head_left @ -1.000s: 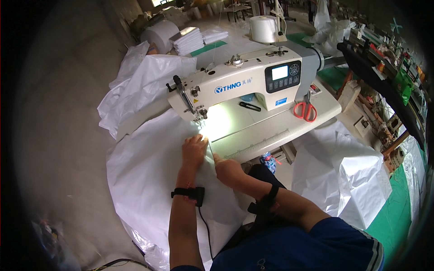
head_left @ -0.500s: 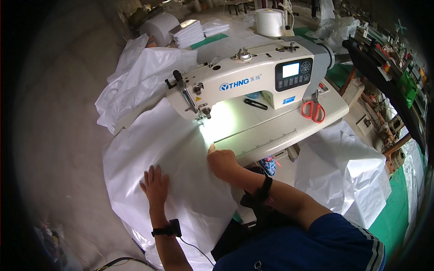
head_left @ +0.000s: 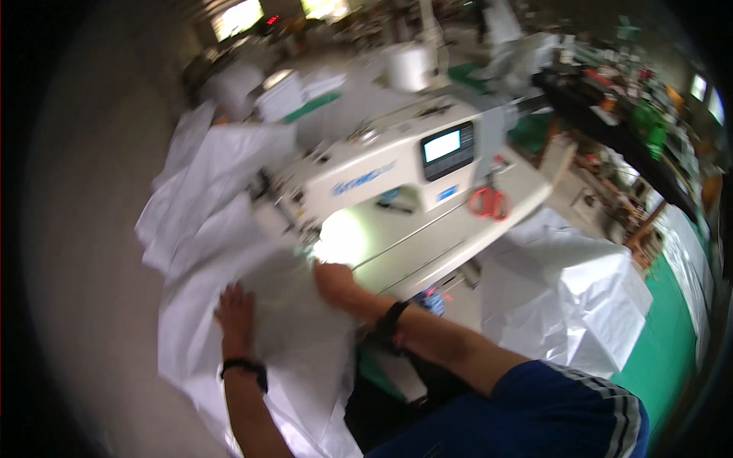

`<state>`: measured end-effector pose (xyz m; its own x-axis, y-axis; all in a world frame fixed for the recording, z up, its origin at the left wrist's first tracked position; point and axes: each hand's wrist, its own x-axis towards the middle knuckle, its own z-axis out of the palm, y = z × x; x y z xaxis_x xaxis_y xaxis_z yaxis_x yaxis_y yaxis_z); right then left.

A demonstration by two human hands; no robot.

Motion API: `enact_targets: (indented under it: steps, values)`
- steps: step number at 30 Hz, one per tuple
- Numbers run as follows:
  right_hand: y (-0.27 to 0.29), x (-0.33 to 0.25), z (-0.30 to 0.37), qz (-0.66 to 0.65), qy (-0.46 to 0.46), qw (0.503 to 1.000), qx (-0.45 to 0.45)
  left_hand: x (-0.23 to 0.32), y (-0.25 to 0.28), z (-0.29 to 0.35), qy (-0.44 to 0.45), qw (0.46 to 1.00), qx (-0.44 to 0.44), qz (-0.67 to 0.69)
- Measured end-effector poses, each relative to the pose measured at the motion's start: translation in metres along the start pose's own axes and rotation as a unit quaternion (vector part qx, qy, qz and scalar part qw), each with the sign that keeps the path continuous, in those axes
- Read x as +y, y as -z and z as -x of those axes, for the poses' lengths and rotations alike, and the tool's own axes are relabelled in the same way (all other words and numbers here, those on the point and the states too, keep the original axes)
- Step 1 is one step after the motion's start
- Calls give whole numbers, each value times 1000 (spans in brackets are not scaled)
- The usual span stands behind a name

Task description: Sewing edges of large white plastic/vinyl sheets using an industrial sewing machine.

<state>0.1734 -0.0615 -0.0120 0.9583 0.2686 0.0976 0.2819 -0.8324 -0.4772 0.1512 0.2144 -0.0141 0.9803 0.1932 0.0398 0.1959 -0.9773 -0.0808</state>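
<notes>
A white woven-plastic sheet (head_left: 294, 343) lies under the head of a cream sewing machine (head_left: 382, 172) and hangs down on the left. My right hand (head_left: 336, 286) is closed at the sheet's edge, just in front of the lit needle area (head_left: 309, 237), apparently pinching the edge. My left hand (head_left: 236, 313) rests flat on the sheet farther left, fingers stretched out. Motion blur hides the fine detail of the fingertips and the stitch line.
Red-handled scissors (head_left: 489, 203) and small dark thread snips (head_left: 394, 204) lie on the machine bed. More white sheeting (head_left: 565, 290) is heaped at the right, over green cloth (head_left: 664, 336). A big thread cone (head_left: 408, 69) and a stack of folded white sheets (head_left: 282, 95) stand behind.
My head view has tilted up and turned right, blurring the picture. Both hands have come nearer the needle area, with the sheet moving along under them.
</notes>
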Motion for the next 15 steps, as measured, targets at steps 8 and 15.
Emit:
enact_targets:
  steps: [8, 15]
  values:
    - [6, 17, 140, -648, -257, 657, -287, -4, 17, 85, -150, 988, 35, -12]
    - [-15, -2, 174, -682, -193, 577, -406, 0, 5, 190, -64, 972, 214, 77]
